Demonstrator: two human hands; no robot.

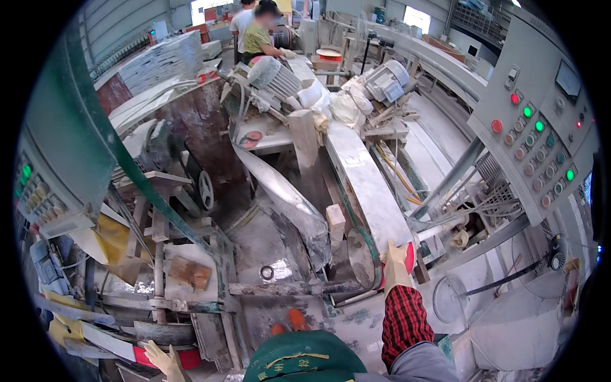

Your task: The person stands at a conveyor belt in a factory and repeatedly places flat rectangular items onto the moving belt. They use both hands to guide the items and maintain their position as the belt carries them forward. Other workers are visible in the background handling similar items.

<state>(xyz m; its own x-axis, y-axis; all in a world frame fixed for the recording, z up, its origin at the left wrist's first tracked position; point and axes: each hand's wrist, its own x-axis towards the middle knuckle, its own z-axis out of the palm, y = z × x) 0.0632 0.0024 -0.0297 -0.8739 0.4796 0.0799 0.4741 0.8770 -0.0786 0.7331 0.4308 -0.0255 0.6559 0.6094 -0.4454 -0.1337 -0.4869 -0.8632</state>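
At four o'clock of the frame, my right hand (396,260) lies flat, fingers extended, on the end of the long stone strip (366,184), beside the round wheel (360,259).
I judge I am steadying or feeding this strip; the next move calls for a firm, straight push along it. My left hand (164,360), at seven o'clock, rests loosely open on a red-and-white bar (143,355). I count two gloved hands, one strip, two grey motors (275,76), two control panels (538,137).
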